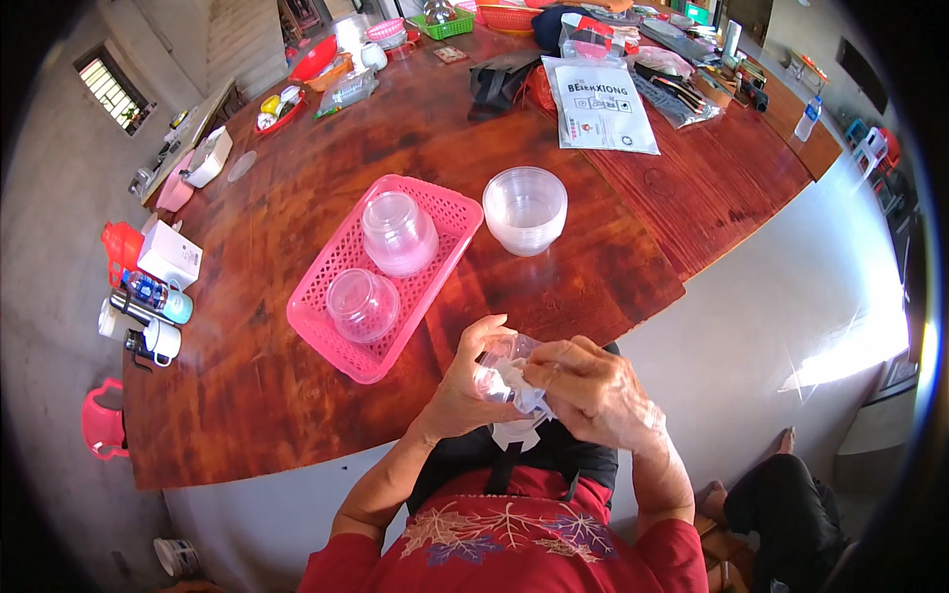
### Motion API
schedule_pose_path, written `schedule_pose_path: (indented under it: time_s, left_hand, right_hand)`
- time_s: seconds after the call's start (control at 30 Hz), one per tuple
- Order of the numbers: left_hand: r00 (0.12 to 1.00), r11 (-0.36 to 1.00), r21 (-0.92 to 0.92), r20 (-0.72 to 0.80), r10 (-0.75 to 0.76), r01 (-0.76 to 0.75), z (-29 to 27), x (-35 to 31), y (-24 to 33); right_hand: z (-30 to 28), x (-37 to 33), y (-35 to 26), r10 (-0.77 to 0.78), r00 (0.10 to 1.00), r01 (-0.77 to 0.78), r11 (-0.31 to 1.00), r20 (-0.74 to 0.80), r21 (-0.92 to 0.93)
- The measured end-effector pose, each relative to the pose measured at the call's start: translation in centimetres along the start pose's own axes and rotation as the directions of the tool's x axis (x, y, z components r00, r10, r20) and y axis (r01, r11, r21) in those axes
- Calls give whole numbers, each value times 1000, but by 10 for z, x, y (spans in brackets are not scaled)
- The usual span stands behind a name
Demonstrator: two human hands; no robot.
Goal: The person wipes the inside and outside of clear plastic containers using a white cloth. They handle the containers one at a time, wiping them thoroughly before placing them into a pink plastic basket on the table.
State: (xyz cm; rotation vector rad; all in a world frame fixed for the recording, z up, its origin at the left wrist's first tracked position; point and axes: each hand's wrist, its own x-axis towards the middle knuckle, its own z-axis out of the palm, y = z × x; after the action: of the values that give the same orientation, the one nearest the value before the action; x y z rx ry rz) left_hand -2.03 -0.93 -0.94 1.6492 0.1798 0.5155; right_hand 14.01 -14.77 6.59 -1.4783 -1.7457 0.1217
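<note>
My left hand grips a small clear plastic bowl just past the table's front edge, above my lap. My right hand is closed on a crumpled white tissue, pressed at the bowl's mouth. The fingers partly cover both. On the table, a pink plastic basket holds upside-down clear bowls: a taller group at its far end and another bowl nearer me. Right of the basket stands a stack of clear bowls, mouths up.
Cups and bottles, a white mug among them, line the left edge. A printed white plastic bag lies farther back amid clutter. A water bottle stands at the far right. Someone's dark-trousered leg is at my lower right.
</note>
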Motion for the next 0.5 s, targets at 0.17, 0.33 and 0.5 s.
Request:
schedule_pose_path:
  time_s: [0.17,0.33,0.5]
  left_hand:
    - [998,991,-131,50,-22,29,6,-7,4]
    - [994,966,-245,78,-71,88,11,-11,8]
    - [985,900,-406,127,-113,156,12,-10,7]
  right_hand:
    - [0,4,30,73,994,-88,971,76,223]
    - [8,-2,66,96,972,-200,820,216,537]
    - [14,-16,86,313,924,-382,756,219,531]
